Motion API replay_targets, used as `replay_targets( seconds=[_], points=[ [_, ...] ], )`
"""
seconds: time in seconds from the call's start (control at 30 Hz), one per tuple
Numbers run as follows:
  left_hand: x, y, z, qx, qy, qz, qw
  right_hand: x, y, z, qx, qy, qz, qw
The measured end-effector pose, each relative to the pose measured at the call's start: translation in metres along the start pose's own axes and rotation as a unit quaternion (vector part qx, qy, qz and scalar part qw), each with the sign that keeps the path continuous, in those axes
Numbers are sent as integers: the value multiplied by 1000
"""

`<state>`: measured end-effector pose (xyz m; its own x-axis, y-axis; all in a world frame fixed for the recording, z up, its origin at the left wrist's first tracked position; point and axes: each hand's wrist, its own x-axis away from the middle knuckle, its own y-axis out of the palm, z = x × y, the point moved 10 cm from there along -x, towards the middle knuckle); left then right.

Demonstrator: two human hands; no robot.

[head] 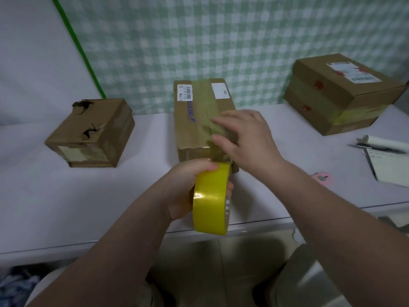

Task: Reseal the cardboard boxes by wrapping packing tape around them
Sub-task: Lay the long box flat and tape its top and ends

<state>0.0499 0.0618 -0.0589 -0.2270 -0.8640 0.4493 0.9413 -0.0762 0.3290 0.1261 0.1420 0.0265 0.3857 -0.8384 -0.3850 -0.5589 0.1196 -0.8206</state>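
**A:** Where's the tape roll [211,200]?

**B:** Just in front of the middle box [194,129], at its near end, standing on edge. The left hand [188,187] has its grip clamped round it, with the thumb on top and fingertips showing past its right side.

**A:** And the right hand [245,134]?

**B:** It lies on top of that box near the front edge. The fingers are straight and the grip is apart, pressing on a tape strip [203,100] that runs along the lid.

**A:** The other boxes?

**B:** A torn box [93,134] sits well left of the middle one, and a taped box [338,94] sits to its right, further back. All are on the table [88,196]. A notebook [389,167] with a pen [376,148] lies far right.
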Motion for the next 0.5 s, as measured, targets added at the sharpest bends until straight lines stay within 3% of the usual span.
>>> replay_targets(
  seconds=[0.1, 0.2, 0.5],
  points=[
    [9, 7, -12, 6, -24, -22, 999, -5, 16, -2, 59, -42, -107, 992],
    [18, 6, -21, 33, -18, -16, 999, 6, 21, -9, 15, -68, -153, 986],
    [48, 8, -31, -8, 27, 21, 999, 36, 18, -24, 128, -68, -108, 984]
  ],
)
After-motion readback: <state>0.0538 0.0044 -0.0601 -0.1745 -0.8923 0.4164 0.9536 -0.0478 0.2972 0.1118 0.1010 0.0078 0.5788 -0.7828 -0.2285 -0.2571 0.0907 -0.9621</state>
